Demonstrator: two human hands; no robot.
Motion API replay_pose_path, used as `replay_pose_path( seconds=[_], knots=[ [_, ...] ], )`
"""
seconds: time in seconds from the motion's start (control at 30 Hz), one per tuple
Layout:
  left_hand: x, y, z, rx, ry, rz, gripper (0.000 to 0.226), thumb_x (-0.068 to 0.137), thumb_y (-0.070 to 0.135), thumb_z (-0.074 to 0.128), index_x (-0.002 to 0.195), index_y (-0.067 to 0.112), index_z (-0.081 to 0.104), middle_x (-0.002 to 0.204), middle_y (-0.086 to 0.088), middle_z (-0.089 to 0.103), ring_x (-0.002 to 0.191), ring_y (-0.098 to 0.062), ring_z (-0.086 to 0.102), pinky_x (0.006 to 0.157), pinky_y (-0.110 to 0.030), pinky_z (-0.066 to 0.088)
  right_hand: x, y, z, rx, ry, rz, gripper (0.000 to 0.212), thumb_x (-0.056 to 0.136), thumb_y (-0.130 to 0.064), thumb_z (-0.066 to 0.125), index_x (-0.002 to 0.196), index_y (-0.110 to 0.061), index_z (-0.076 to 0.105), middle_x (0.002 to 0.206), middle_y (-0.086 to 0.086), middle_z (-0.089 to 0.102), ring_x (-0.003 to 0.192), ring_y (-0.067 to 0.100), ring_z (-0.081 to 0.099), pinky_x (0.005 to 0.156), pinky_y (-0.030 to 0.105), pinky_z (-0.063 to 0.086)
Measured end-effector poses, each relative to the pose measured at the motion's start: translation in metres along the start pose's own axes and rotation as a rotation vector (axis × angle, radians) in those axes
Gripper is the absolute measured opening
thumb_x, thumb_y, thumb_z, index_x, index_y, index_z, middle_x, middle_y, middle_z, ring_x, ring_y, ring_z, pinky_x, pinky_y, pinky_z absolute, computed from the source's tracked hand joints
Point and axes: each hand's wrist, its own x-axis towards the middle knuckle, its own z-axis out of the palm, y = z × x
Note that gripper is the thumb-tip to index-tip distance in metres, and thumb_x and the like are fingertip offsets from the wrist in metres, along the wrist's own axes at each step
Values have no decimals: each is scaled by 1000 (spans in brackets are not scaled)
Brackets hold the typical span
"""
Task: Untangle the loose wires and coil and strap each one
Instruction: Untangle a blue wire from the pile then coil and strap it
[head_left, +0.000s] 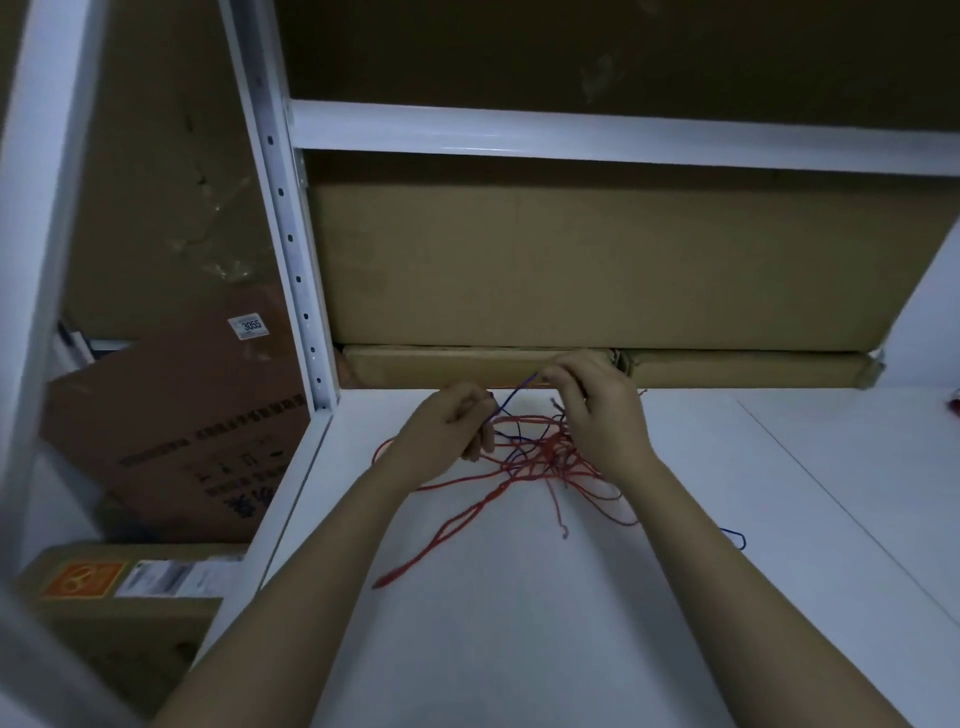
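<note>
- Red wires (540, 457) lie in a loose snarl on the white surface (519, 623), between both hands, tails trailing nearer.
- A blue wire (511, 400) rises from the snarl.
- Left hand (447, 431): fingers curled, pinching strands.
- Right hand (597, 410): fingers pinch the blue wire's far end.

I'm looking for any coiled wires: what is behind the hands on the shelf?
Behind the left hand and right hand only stacked cardboard boxes show. No coils are visible; the hands cover part of the tangle of wires.
</note>
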Motion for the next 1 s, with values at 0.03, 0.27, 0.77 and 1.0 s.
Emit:
replay_pose_path(
  seconds=[0.03, 0.27, 0.77, 1.0],
  knots=[
    [-3, 4, 1, -89, -14, -13, 25, 103, 9, 37, 85, 9, 55, 58, 1, 59, 45, -8, 46, 49, -19, 37, 5, 5, 1, 63, -9, 74, 17, 93, -12, 55, 86, -11, 71, 80, -5, 63, 76, 11, 53, 66, 20, 39],
    [-10, 20, -5, -386, -28, -137, 35, 105, 16, 27, 74, 11, 44, 48, 8, 32, 43, -6, 23, 44, -18, 18, 20, 18, 32, 315, -333, 347, 31, 93, -22, 59, 64, -31, 55, 51, -12, 40, 48, 2, 38, 50, 15, 29],
    [30, 11, 18, -119, 334, 28, 17, 105, 16, 29, 112, 6, 40, 107, -2, 61, 94, -18, 64, 72, -18, 49, -23, 23, 32, 241, -720, 292, 17, 92, -25, 56, 94, -40, 60, 85, -20, 64, 80, 0, 61, 70, 13, 48],
    [25, -6, 12, 1140, -142, 32, 21, 96, 13, 41, 115, 9, 51, 91, -7, 62, 68, -16, 45, 56, -25, 32, -34, 36, 34, 48, -793, 328, 18, 90, -21, 63, 107, -22, 68, 96, -13, 62, 86, 2, 57, 73, 8, 41]
  ],
)
